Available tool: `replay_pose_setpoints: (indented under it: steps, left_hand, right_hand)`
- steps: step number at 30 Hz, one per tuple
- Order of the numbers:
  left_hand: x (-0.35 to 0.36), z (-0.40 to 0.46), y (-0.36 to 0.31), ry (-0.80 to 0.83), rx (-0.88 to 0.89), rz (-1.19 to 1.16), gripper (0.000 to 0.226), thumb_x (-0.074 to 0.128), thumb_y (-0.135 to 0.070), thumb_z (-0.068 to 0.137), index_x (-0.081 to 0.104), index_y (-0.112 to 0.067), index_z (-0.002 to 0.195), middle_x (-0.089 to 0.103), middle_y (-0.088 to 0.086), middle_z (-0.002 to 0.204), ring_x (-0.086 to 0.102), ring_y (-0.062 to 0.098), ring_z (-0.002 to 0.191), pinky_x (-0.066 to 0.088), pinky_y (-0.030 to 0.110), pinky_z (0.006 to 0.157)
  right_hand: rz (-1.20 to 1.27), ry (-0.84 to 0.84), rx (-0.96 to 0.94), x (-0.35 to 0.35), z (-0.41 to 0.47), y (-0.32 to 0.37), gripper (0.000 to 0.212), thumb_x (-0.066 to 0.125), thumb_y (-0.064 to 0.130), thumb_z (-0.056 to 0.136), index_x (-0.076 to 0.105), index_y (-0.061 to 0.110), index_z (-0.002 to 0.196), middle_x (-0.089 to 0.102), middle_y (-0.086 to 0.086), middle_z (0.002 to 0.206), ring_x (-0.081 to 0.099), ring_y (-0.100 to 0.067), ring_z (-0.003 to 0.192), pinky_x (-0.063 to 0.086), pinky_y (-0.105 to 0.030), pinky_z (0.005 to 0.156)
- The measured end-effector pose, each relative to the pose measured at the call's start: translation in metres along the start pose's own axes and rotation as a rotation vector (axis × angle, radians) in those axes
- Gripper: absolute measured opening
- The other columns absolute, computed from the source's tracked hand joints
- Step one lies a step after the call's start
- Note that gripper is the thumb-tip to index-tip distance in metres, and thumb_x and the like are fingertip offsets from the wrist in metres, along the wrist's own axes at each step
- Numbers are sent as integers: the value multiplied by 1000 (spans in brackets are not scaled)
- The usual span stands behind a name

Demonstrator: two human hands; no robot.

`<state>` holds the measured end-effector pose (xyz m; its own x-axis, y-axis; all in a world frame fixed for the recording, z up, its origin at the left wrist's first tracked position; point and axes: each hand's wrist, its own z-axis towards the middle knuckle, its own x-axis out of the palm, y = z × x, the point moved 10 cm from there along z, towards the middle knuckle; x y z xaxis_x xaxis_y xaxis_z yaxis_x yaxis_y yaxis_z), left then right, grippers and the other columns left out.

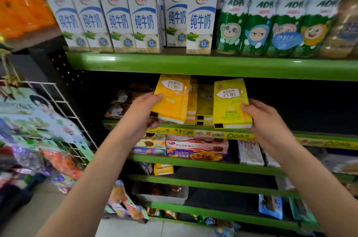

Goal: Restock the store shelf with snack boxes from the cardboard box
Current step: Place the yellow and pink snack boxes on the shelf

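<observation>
1. Both bare forearms reach up from the bottom of the frame toward the middle green metal shelf (193, 66).
2. The left hand (142, 111) has its grip closed round an orange-yellow cardboard snack box (171, 99), thumb across the front face, fingers under the lower edge; the box is tilted, its bottom lifted off the shelf lip.
3. The right hand (265, 118) grips a lemon-yellow cardboard snack box (230, 104) by its right edge, thumb on the front, the box upright at the shelf's front edge.
4. Between the two held boxes stand more yellow boxes (201, 105), at least two; the exact count is hidden.
5. On the shelf above, six white milk cartons with blue lettering (143, 21) stand in a row, and to the right four green-and-white drink bottles in clear wrap (279, 21).
6. At centre left, dark brown snack packs (122, 104) lie stacked; two show.
</observation>
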<state>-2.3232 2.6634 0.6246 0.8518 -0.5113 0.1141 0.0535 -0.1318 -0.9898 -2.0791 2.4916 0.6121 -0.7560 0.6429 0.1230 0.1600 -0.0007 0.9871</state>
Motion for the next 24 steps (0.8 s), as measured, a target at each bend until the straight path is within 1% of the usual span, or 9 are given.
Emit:
replay_pose_setpoints:
  steps: [3,6,8,11,15,17,20,22,24]
  left_hand:
    - [7,30,-15,44,6,77,23,54,-21,99,58,0,108,58,11,69,48,19,41,32,19,33]
    - [12,55,-26,4,18,156,32,53,-16,99,52,4,123,56,17,99,52,18,42,37,22,36]
    - [16,69,-28,-34,22,212,25,51,-13,99,53,-3,122,57,14,111,55,15,41,39,22,37]
    - [22,80,-22,-53,6,375,21,55,-20,96,55,-11,115,60,6,101,54,15,42,37,22,40]
    - [22,86,-28,-78,107,740,31,56,-33,95,58,-20,122,60,1,107,56,16,80,45,28,65]
    - [25,85,-31,-56,159,940,36,52,-37,95,59,-16,124,64,7,109,58,16,79,45,31,67]
    - [23,82,-27,-74,169,1074,40,48,-41,95,63,-15,122,66,11,104,62,30,90,49,37,76]
    - [24,81,-24,-78,164,1082,41,47,-43,94,62,-18,124,65,8,103,60,30,93,48,34,75]
    - [28,83,-20,-46,160,1006,41,46,-39,96,59,-17,128,63,4,96,59,23,82,41,28,63]
  right_hand:
    - [-56,-26,-14,10,36,12,13,57,7,96,63,17,91,77,1,80,74,-16,77,62,-35,69]
    - [-157,-37,-29,21,69,17,8,62,8,92,67,13,90,72,-11,95,68,-32,97,51,-54,97]
    - [-299,-43,-33,29,82,17,24,67,17,91,67,10,114,70,-12,116,65,-32,111,50,-48,101]
    - [-565,-22,-76,41,87,18,56,67,27,91,51,10,142,59,-10,138,58,-25,123,46,-30,99]
    - [-856,-22,-113,41,83,19,54,61,36,94,51,12,141,61,-10,134,59,-25,107,40,-23,81]
    - [-911,7,-115,42,80,17,44,58,35,95,57,10,132,65,-12,124,56,-20,91,44,-26,79]
    - [-952,47,-94,43,79,9,43,57,37,96,57,12,131,66,-10,120,56,-18,88,48,-28,81]
    - [-933,47,-90,42,80,6,53,58,39,96,51,11,141,63,-9,126,53,-16,91,44,-24,78]
    - [-923,46,-88,42,81,5,60,58,41,95,44,13,147,59,-7,132,53,-15,95,41,-23,79]
